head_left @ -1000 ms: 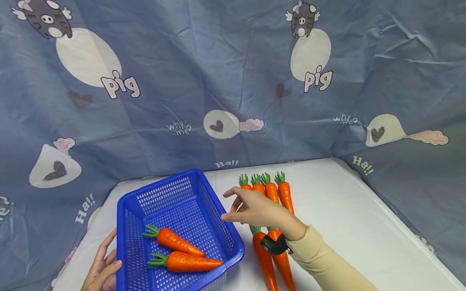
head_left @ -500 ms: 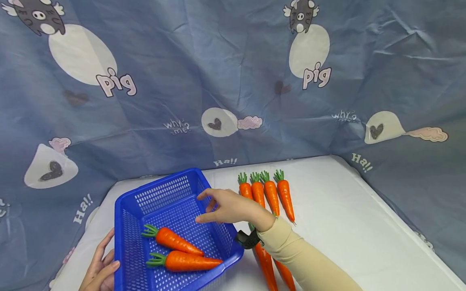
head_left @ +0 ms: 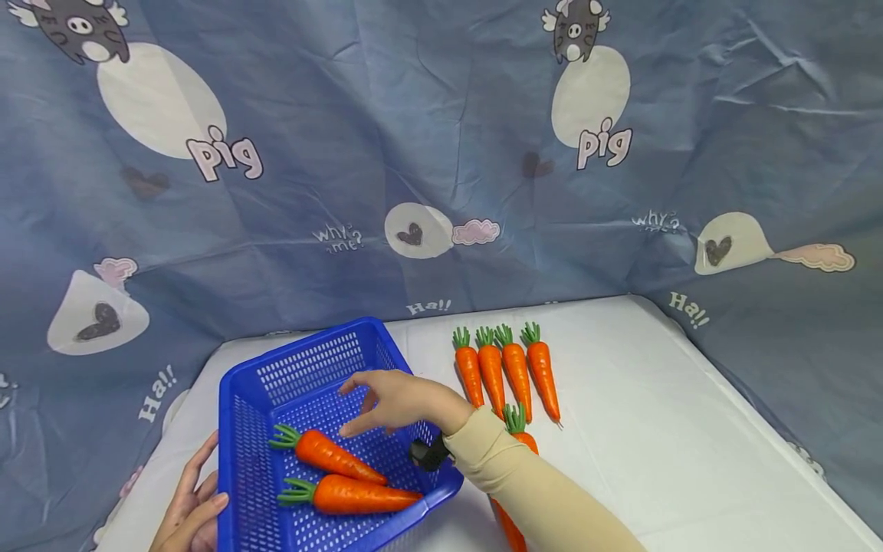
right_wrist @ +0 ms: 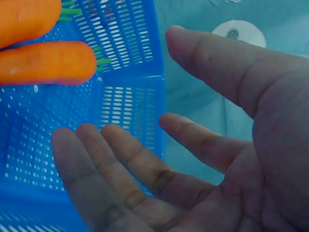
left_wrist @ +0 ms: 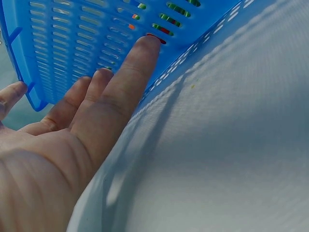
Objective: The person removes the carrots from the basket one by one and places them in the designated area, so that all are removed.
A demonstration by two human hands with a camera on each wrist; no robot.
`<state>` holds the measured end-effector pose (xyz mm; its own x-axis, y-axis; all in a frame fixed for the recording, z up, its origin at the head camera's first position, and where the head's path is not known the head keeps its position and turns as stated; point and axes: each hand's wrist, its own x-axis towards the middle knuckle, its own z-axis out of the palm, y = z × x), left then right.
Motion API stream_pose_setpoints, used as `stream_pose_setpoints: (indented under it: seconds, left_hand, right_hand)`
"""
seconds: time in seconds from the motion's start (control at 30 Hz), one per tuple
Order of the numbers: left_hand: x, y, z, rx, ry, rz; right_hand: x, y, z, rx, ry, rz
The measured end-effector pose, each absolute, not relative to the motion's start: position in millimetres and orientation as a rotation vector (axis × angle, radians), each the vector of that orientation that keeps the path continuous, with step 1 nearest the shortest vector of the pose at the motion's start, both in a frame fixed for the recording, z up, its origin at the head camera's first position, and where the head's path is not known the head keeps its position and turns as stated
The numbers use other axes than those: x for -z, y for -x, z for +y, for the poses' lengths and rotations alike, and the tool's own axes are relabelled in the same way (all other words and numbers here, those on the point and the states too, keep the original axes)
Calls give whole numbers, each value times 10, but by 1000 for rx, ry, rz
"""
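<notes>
My right hand hovers over the blue plastic basket, its fingers spread and loosely bent, holding nothing. Two orange carrots with green tops lie inside: an upper carrot and a lower carrot, both left of and below the right fingertips. In the right wrist view, thumb and fingers stand apart over the mesh, with both carrots beyond them. My left hand rests against the basket's left outer side. The left wrist view shows its straight fingers touching the slotted wall.
Right of the basket, several carrots lie in a row on the white tabletop. Nearer, another carrot shows partly behind the right sleeve, with a carrot tip below. A blue printed cloth hangs behind the table.
My right hand has moved left from beside the basket's right rim to over its inside, uncovering the far carrots. The left hand and the carrots have stayed put.
</notes>
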<state>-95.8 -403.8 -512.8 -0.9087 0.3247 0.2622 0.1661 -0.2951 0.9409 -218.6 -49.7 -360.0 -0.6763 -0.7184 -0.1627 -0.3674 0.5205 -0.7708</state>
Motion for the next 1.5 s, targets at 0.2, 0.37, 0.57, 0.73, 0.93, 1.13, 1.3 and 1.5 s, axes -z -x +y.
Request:
stream_pose_setpoints:
  seconds: [0.2,0.37,0.57,0.73,0.93,1.13,1.3,1.5]
  left_hand:
    - [5136,964,-4043,-2371,-640,1762]
    - [5142,961,-4053,-2380,-650,1728]
    - [5109,945,-4043,-2347,-544,1829]
    - [5094,945,-4038,-2356,-547,1812]
    - [5088,939,-4047,-2329,-491,1880]
    - [5096,946,-4047,-2342,-576,1819]
    - [5096,956,-4055,-2341,-604,1795]
    - [5118,961,-4050,-2353,-618,1784]
  right_hand:
    - [3713,2210,-665,991,849,2275]
    - [3783,2208,-770,960,842,2270]
    - [3864,2203,-874,920,809,2292]
    - [3901,2188,-967,841,760,2345]
    - [3936,2182,-1042,817,709,2334]
    - [3998,2190,-1092,815,673,2308]
    - [4024,2195,-1116,801,638,2309]
    - [4043,2179,-1138,809,617,2302]
